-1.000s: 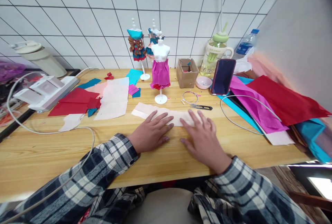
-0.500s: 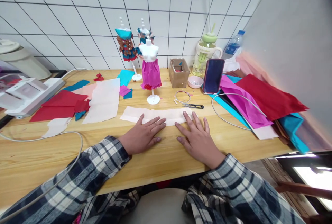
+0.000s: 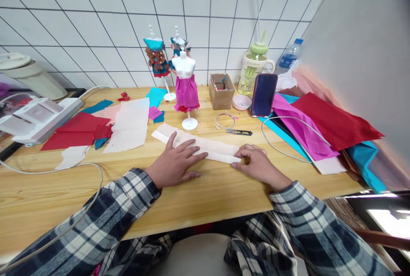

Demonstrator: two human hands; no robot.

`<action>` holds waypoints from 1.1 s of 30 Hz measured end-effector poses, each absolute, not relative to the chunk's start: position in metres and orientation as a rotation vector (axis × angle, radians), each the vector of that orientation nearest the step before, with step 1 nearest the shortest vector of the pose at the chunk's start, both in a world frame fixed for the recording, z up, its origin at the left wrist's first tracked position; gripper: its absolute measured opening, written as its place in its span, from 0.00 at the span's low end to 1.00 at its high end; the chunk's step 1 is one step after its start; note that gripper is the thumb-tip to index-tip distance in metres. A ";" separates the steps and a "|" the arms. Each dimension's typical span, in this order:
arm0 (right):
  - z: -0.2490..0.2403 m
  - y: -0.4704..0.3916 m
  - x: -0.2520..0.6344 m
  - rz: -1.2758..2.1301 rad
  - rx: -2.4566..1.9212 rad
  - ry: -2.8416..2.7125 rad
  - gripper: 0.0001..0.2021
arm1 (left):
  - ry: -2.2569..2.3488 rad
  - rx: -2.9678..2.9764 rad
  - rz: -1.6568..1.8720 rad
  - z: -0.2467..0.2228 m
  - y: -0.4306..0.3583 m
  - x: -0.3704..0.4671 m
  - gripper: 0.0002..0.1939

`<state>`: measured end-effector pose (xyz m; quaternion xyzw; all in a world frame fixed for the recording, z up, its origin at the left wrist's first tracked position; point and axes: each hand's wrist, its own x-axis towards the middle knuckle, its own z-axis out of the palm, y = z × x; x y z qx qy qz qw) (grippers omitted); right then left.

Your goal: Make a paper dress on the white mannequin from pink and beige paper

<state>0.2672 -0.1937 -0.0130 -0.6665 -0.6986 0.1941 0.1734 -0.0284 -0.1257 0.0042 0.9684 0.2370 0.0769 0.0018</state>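
A pale pink strip of fabric (image 3: 211, 146) lies slantwise on the wooden table, its near long edge folded over. Flat across its left half rests my left hand (image 3: 177, 161), fingers spread. My right hand (image 3: 256, 163) pinches the strip's right end between thumb and forefinger, the other fingers curled. Just behind the strip stands a small white dress form (image 3: 184, 65) wearing a magenta skirt (image 3: 186, 90). Black thread snips (image 3: 240, 132) and a coiled pale cord (image 3: 226, 120) lie beyond my right hand.
Fabric pieces, including a pale sheet (image 3: 130, 124) and red cloth (image 3: 75, 129), lie left, near a white machine (image 3: 41, 118). Behind are a dressed form (image 3: 156, 56), a cardboard box (image 3: 221, 92), a pink bowl (image 3: 241, 102) and a phone (image 3: 263, 95). Red fabric (image 3: 336, 118) tops the right pile.
My right hand has gone from lying flat to pinching the strip's right end, and has moved right. That end has swung toward me. My left hand stays nearly in place.
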 end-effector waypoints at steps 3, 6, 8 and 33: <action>-0.017 -0.194 0.267 0.533 -1.889 -1.986 0.09 | 0.695 3.053 0.289 0.005 -0.133 -0.016 0.31; -0.019 -0.192 0.270 0.523 -1.883 -2.002 0.09 | 0.546 3.010 0.197 0.001 -0.140 -0.002 0.35; -0.018 -0.193 0.271 0.519 -1.894 -2.006 0.09 | 0.524 2.974 0.122 -0.003 -0.144 0.005 0.36; 0.000 -0.269 0.243 -0.127 -2.153 -2.010 0.19 | 0.637 2.912 0.043 -0.004 -0.149 0.009 0.34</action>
